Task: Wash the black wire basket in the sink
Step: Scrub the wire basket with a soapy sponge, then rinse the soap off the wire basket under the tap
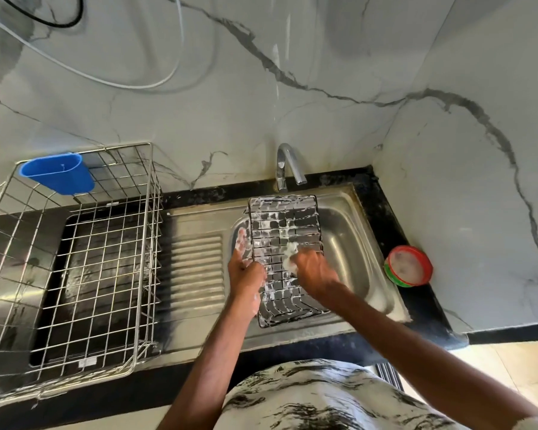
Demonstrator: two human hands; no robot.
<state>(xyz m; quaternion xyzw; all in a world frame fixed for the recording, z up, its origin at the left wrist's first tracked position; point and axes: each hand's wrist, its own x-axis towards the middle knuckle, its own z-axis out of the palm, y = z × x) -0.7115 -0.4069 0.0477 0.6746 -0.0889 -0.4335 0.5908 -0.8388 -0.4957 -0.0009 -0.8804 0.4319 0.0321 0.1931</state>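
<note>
The black rectangular wire basket (292,221), coated in white suds, lies tilted over the stainless steel sink (351,234), its far end below the chrome tap (288,164). The left grip (246,270), a bare foamy hand, has its fingers curled round the basket's left rim. The right grip (316,274) is closed on a white soapy scrub pad (291,251), which it presses onto the mesh. On the black stone desk (382,212) right of the sink stands a round red-and-green tub (408,266); any print on it is unreadable. Left of the sink stands a silver wire dish rack (84,259) with a blue plastic cup (58,173) on its far rim. A small label (86,364) beneath it is too small to read.
</note>
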